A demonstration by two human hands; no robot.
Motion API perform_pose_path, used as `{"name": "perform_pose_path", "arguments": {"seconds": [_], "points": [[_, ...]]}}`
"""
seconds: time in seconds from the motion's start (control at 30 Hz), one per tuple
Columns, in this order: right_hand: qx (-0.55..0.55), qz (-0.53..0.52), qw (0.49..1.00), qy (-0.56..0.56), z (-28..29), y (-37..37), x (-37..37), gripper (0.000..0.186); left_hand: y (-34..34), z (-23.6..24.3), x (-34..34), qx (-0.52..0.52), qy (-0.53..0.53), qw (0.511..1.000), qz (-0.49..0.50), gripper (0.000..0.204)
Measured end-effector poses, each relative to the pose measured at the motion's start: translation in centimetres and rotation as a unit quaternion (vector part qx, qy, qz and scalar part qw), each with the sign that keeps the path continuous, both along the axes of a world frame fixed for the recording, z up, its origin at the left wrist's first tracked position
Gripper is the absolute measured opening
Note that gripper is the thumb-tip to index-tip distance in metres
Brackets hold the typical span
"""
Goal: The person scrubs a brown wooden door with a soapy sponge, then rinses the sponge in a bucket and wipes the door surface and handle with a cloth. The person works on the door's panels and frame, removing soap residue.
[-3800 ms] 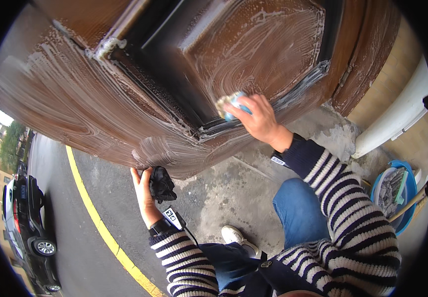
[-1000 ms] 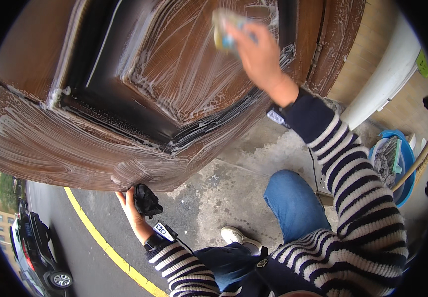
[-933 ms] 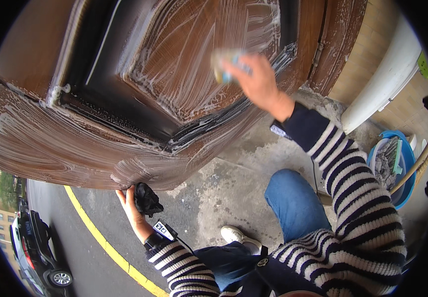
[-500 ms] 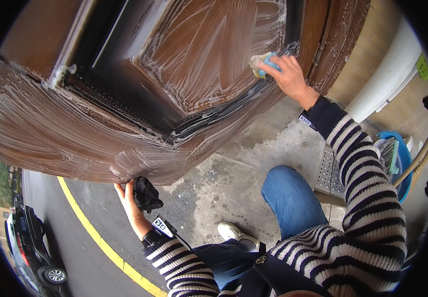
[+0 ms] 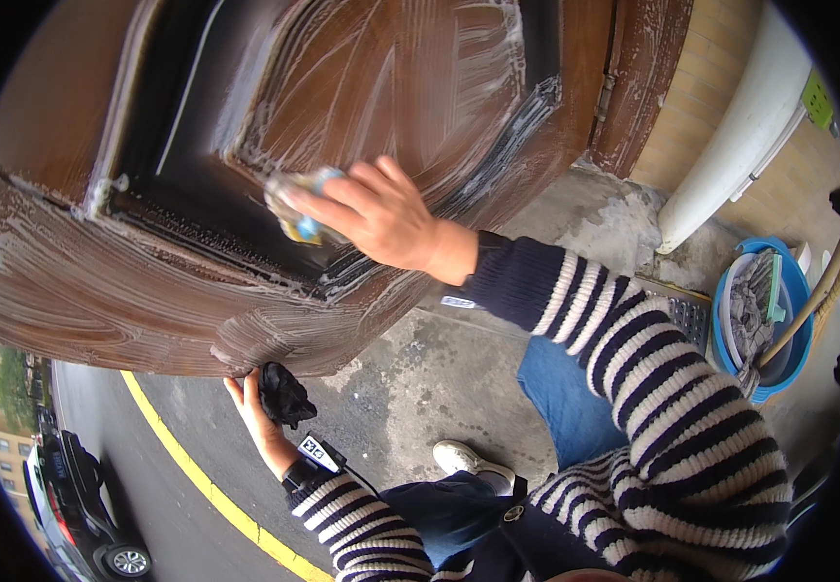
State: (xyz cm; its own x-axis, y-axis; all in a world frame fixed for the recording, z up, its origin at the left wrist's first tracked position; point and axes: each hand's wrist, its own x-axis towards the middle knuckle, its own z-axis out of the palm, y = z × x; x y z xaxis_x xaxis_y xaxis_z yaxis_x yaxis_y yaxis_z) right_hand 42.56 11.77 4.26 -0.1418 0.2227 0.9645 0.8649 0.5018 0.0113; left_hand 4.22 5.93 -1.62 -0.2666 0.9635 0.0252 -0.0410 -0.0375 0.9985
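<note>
A brown panelled door (image 5: 420, 87) smeared with white suds fills the upper part of the view. My right hand (image 5: 386, 218) is closed on a blue and pale-yellow sponge (image 5: 298, 209), blurred by motion, at the lower left corner of the raised middle panel. Down at the door's near edge, my left hand (image 5: 257, 417) has its fingertips against the wood. A crumpled black cloth (image 5: 286, 398) is held in that hand, bunched on its right side. Part of the left hand's grip is hidden behind the cloth.
To the right stands a blue basin (image 5: 796, 359) with a grey rag and a brush in it, a wooden handle (image 5: 808, 325) across it. A white pipe (image 5: 735, 126) runs down the tiled wall. A black car (image 5: 80, 495) is beyond the yellow line (image 5: 187, 461).
My right hand has swept the sponge left across the door, from the panel's right side to its lower left corner. The left hand stays at the door's edge with the black cloth.
</note>
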Motion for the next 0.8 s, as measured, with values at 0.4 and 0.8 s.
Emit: {"name": "perform_pose_path", "arguments": {"seconds": [0.4, 0.8], "points": [[-0.096, -0.083, 0.986, -0.107, -8.5, -3.2, 9.1, 0.047, 0.0, -0.5, -0.2, 0.002, -0.006, 1.000, 0.002, 0.062], [-0.167, -0.208, 0.963, -0.030, -2.9, -3.7, 22.8, 0.034, -0.1, -0.1, 0.8, 0.024, 0.011, 0.999, 0.019, 0.057]]}}
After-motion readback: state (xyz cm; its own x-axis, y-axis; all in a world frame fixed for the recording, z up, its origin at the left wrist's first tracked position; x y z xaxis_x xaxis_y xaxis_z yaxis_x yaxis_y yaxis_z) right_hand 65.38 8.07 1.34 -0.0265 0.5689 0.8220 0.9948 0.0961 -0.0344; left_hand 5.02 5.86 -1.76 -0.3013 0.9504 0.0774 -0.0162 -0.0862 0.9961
